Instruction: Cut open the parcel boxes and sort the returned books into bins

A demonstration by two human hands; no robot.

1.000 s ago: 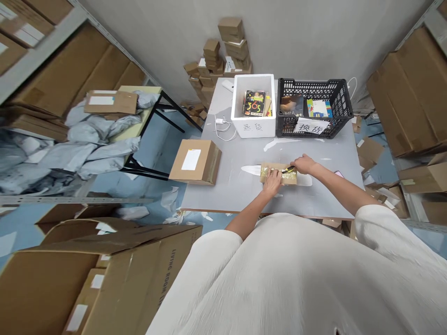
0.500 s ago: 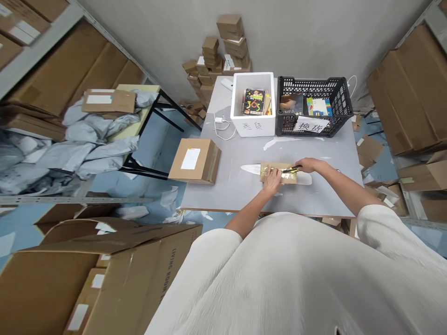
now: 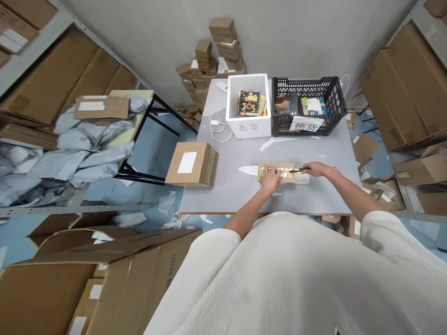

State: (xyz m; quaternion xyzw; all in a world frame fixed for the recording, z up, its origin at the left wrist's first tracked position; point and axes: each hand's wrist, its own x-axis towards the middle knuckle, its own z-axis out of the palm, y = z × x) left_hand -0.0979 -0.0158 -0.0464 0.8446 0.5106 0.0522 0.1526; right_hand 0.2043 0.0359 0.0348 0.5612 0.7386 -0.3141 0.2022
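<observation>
- The taped package (image 3: 286, 174) lies on the table (image 3: 226, 195), long axis left-right.
- My left hand (image 3: 270, 180) (the nearer) rests flat on it, gripping nothing.
- My right hand (image 3: 316, 169), just right of it, is closed round a cutter (image 3: 297, 170).

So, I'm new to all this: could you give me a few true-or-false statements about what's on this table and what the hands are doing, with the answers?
1. The left hand rests on the package. True.
2. The right hand is empty. False: it holds a yellow-and-black cutter.
3. Books lie in the white bin. True.
4. The black crate stands left of the white bin in the picture. False: it stands to the right.
5. A paper sign hangs on the crate's front. True.
6. The package lies inside the crate. False: it lies on the table, under the left hand.
</observation>
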